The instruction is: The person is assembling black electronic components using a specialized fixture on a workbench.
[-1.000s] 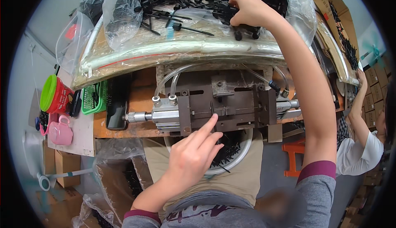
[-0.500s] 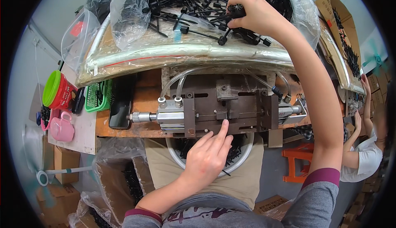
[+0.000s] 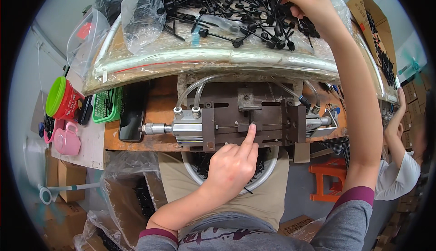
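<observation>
1. A wooden workbench (image 3: 156, 110) runs left to right across the middle of the view, with a bowed tray wrapped in clear plastic sheet (image 3: 218, 60) resting along its far side
2. The tray carries a big heap of black plastic rods with knobbed ends (image 3: 218, 6), some spilling out of an opened clear bag (image 3: 143, 15) at the far left
3. On the near edge of the bench sits a dark metal pneumatic press fixture (image 3: 254, 121); its silver air cylinder (image 3: 181, 127) sticks out to the left and clear hoses (image 3: 200, 85) loop up from it
4. The left hand (image 3: 234, 167) comes in from the near side, index finger stretched out with its tip touching the middle of the fixture, right at the thin rod laid across it; the other fingers are curled in and grasp nothing
5. The right hand (image 3: 309, 8) reaches far and right over the heap, fingers pinched on one black rod by its knobbed end at the top of the pile
6. Below the fixture, on the person's lap, a round white basin (image 3: 268, 176) holds more black pieces
7. At the left end of the bench stand a red tub with a green lid (image 3: 63, 99), a green mesh basket (image 3: 106, 105), a black phone (image 3: 131, 115) and a pink cup (image 3: 68, 140)
8. Far right, another person in a white shirt (image 3: 399, 178) sits beside an orange stool (image 3: 329, 178)
</observation>
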A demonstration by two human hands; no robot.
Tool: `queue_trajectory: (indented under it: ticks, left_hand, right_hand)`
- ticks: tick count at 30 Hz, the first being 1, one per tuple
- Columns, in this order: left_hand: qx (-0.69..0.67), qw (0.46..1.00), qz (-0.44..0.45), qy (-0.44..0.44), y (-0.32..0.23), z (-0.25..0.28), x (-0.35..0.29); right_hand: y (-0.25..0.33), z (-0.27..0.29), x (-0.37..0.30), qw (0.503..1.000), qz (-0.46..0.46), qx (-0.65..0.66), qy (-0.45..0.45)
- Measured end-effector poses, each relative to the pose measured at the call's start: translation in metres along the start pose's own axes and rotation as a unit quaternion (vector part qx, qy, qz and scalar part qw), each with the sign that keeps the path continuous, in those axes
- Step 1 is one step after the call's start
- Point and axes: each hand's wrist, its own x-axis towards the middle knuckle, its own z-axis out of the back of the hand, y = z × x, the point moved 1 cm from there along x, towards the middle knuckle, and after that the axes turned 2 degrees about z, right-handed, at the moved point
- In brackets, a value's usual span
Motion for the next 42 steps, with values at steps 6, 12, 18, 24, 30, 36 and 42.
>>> queue_trajectory:
  ticks: [6,12,18,24,30,36,42]
  left_hand:
    - [-0.001,1.0,0.007,-0.004,-0.002,0.001,0.0]
    - [-0.049,0.999,0.017,0.012,-0.001,0.014,0.005]
    - [-0.165,0.974,0.067,-0.142,0.001,0.052,0.018]
    - [-0.237,0.964,0.011,-0.117,-0.007,0.057,0.019]
    - [-0.252,0.962,0.071,-0.081,-0.007,0.042,-0.007]
    - [-0.057,0.997,0.027,-0.041,0.002,0.003,-0.012]
    - [-0.022,0.999,0.02,-0.015,0.001,0.0,0.001]
  right_hand:
    - [-0.013,0.02,0.003,0.986,-0.003,0.164,-0.011]
    - [-0.024,0.026,-0.039,0.978,0.039,0.206,0.014]
    - [-0.005,-0.007,-0.128,0.951,-0.096,0.291,0.041]
    - [-0.003,-0.032,-0.19,0.91,-0.222,0.322,0.138]
    - [-0.033,-0.017,-0.216,0.915,-0.174,0.362,0.02]
    - [-0.035,-0.022,-0.241,0.903,-0.173,0.393,-0.015]
    - [-0.04,-0.025,-0.257,0.898,-0.181,0.4,-0.021]
